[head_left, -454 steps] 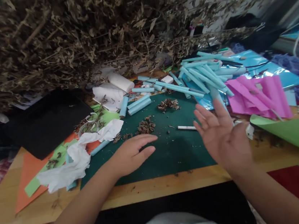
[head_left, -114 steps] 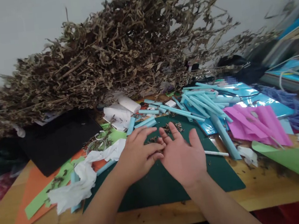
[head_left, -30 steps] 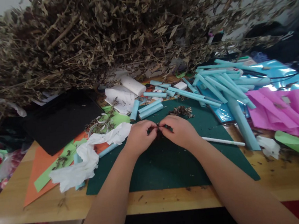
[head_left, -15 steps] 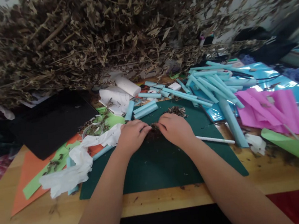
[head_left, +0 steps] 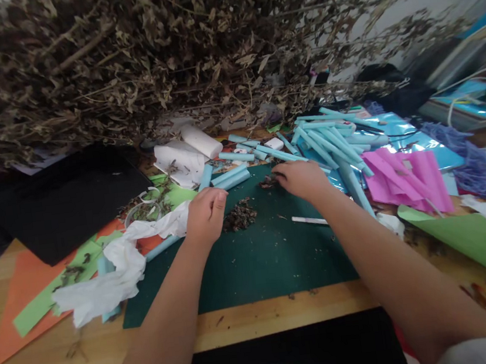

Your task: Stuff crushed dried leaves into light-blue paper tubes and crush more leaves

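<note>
My left hand (head_left: 205, 212) rests on the dark green cutting mat (head_left: 257, 260) with its fingers curled in. It lies just left of a small heap of dried leaf crumbs (head_left: 239, 215) and I see nothing in it. My right hand (head_left: 301, 178) reaches further back, palm down, its fingertips at a second, smaller heap of crumbs (head_left: 267, 182). Whether those fingers pinch any crumbs is hidden. A thin white stick (head_left: 307, 220) lies on the mat beside my right forearm.
A big bundle of dried branches (head_left: 143, 58) overhangs the back of the wooden table (head_left: 264, 318). Blue paper rolls (head_left: 328, 136) and pink paper (head_left: 402, 177) lie at the right. Crumpled white tissue (head_left: 104, 281), a black sheet (head_left: 63, 198) and orange paper (head_left: 10, 302) lie at the left; green paper (head_left: 475, 236) lies at the near right.
Both hands were together over the crumb heap. Now they have parted: my right hand has gone back and right to the smaller heap, my left stays beside the uncovered heap.
</note>
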Demonstrator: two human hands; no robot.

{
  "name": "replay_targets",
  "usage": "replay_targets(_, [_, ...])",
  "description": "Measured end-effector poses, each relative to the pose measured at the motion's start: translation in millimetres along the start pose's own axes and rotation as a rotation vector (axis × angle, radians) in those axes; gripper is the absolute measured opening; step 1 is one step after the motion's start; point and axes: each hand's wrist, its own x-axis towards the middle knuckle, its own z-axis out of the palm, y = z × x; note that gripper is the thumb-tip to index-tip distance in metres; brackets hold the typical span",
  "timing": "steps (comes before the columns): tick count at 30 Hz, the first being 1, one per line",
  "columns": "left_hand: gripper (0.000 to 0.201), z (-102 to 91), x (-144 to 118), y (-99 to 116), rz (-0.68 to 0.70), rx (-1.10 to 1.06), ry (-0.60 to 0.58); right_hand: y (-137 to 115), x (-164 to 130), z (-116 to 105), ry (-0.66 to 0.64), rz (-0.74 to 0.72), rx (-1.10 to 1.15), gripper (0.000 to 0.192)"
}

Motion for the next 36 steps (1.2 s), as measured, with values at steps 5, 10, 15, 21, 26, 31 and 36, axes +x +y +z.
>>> replay_targets(5, [0.029, -0.4, -1, 0, -0.027, -0.029, 0.003, 10, 3, -1, 0.088, 0.053, 0.206, 0.031])
replay_targets(10, [0.025, 1.6, -2, 4, -0.036, -0.049, -0.051, 17, -1, 5, 0.135, 0.120, 0.499, 0.024])
replay_targets(15, [0.026, 14.7, -6, 11, -0.209, -0.335, -0.061, 0, -14, 10, 0.095, 0.187, 0.906, 0.027])
replay_targets(21, [0.059, 23.6, -12, 34, -0.274, -0.799, -0.151, -48, -33, 8, -0.106, 0.156, 1.356, 0.027])
replay_targets(26, [0.041, 24.3, -11, 50, -0.279, -0.854, 0.023, -96, -55, 9, -0.188, 0.116, 1.628, 0.023])
replay_targets(31, [0.020, 18.6, -8, 50, -0.372, -0.878, 0.220, -112, -74, 8, -0.218, 0.077, 1.747, 0.032])
replay_targets(36, [0.020, 15.3, -9, 44, -0.469, -0.895, 0.182, -105, -77, 4, -0.295, 0.160, 1.733, 0.027])
